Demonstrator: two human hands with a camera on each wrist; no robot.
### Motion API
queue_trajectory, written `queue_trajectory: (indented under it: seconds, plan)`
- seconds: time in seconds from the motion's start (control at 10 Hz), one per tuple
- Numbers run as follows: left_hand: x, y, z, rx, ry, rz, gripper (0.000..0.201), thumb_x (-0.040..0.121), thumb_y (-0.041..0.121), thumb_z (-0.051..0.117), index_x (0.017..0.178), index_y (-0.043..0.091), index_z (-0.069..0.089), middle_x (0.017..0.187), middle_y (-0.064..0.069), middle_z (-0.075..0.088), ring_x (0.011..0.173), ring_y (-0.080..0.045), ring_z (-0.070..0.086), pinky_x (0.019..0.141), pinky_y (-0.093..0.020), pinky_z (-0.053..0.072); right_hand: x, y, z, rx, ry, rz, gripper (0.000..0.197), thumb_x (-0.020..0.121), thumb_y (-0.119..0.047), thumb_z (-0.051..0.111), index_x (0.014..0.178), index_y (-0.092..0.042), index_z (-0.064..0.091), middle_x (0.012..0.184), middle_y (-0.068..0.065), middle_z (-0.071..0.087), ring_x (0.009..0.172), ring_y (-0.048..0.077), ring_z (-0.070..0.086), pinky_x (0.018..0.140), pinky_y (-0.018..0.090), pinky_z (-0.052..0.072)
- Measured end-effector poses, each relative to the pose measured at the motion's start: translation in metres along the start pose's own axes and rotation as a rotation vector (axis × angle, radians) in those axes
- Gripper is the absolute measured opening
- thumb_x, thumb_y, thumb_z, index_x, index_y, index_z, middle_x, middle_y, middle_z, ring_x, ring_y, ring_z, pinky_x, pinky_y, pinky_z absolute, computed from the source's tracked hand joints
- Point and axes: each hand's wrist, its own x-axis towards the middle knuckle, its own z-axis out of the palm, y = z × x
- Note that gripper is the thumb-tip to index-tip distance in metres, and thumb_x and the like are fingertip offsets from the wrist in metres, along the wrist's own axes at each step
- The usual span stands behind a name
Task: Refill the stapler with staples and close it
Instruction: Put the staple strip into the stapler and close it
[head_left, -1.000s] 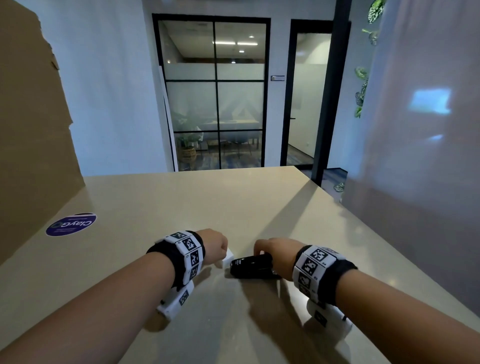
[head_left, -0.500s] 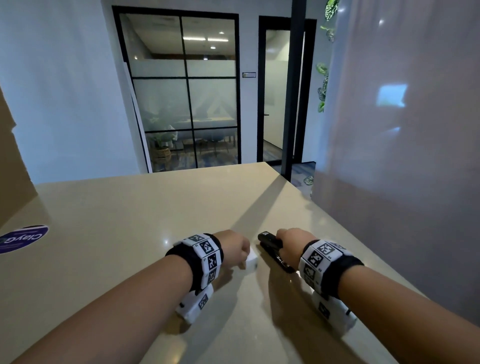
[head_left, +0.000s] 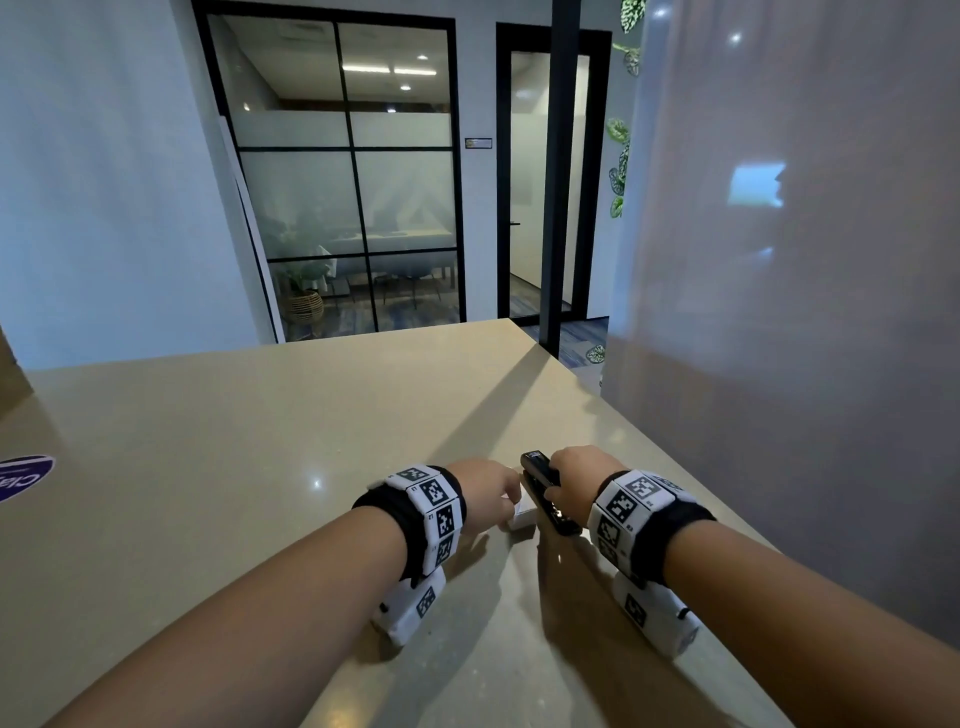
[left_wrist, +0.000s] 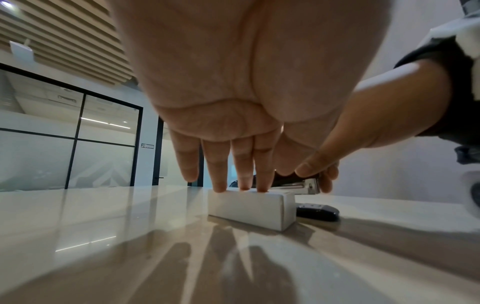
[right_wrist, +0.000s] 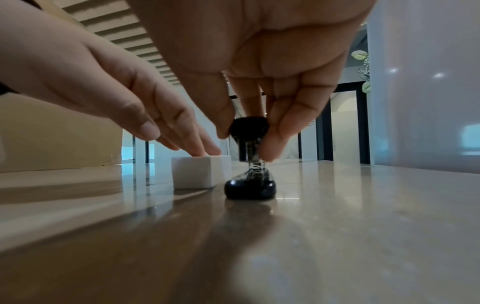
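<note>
Stapler (right_wrist: 249, 158) sits on the beige bench (head_left: 260, 467) in front of me, its black base flat on the surface and its top arm lifted clear of the base, so the spring shows between the two in the right wrist view. My right hand (head_left: 576, 475) pinches that raised top arm, thumb on one side and fingers on the other. Just left of the stapler, nearly touching its base, lies the small white staple box (left_wrist: 250, 207). My left hand (head_left: 485, 491) is over it with fingers straight, three fingertips (left_wrist: 244, 186) resting on the box's top face, holding nothing.

I judge that I am opening the stapler and steadying the box before taking staples out. Whether the box is open, I cannot tell.

Risks as I see them: the top arm is spring-loaded, so if my pinch slips it may snap back down onto the base or my fingers. The bench looks glossy, so the base could skate away if I pull the arm at an angle. The box sits so close to the stapler that a sideways nudge from either hand could knock it and spill the staples.
</note>
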Motion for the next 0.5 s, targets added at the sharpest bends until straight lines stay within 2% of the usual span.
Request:
queue_trajectory:
  seconds: [0.2, 0.3, 0.4, 0.5]
  plan:
    - [-0.004, -0.004, -0.001, -0.044, 0.017, -0.007, 0.039, 0.089, 0.021, 0.052, 0.127, 0.019, 0.058, 0.135, -0.005, 0.057, 0.120, -0.025, 0.055, 0.099, -0.035, 0.044, -0.003, 0.002, 0.001, 0.003, 0.020, -0.023, 0.032, 0.092, -0.028, 0.052, 0.118, -0.011, 0.052, 0.117, 0.010, 0.064, 0.106, 0.029, 0.060, 0.077, 0.031, 0.041]
    - [-0.011, -0.014, -0.005, -0.054, 0.035, -0.020, 0.042, 0.092, 0.018, 0.049, 0.133, 0.015, 0.053, 0.140, -0.006, 0.052, 0.126, -0.025, 0.051, 0.103, -0.034, 0.041, -0.002, 0.001, 0.003, -0.016, 0.002, -0.024, 0.034, 0.090, -0.032, 0.052, 0.118, -0.013, 0.049, 0.113, 0.009, 0.065, 0.100, 0.027, 0.061, 0.077, 0.033, 0.044]
    - [-0.027, -0.033, -0.012, -0.071, 0.066, -0.095, 0.043, 0.092, 0.020, 0.047, 0.134, 0.020, 0.052, 0.141, -0.006, 0.051, 0.124, -0.025, 0.053, 0.103, -0.036, 0.044, 0.000, -0.004, 0.003, -0.061, 0.017, -0.008, 0.032, 0.088, -0.034, 0.050, 0.113, -0.014, 0.050, 0.103, 0.007, 0.064, 0.087, 0.026, 0.059, 0.074, 0.034, 0.048]
    - [-0.038, -0.058, -0.018, -0.064, 0.061, -0.172, 0.044, 0.092, 0.023, 0.046, 0.135, 0.020, 0.050, 0.141, -0.007, 0.049, 0.123, -0.026, 0.054, 0.102, -0.039, 0.045, 0.006, -0.013, -0.002, -0.119, 0.064, -0.022, 0.019, 0.090, -0.031, 0.046, 0.099, -0.015, 0.053, 0.102, 0.007, 0.066, 0.081, 0.027, 0.056, 0.070, 0.032, 0.046]
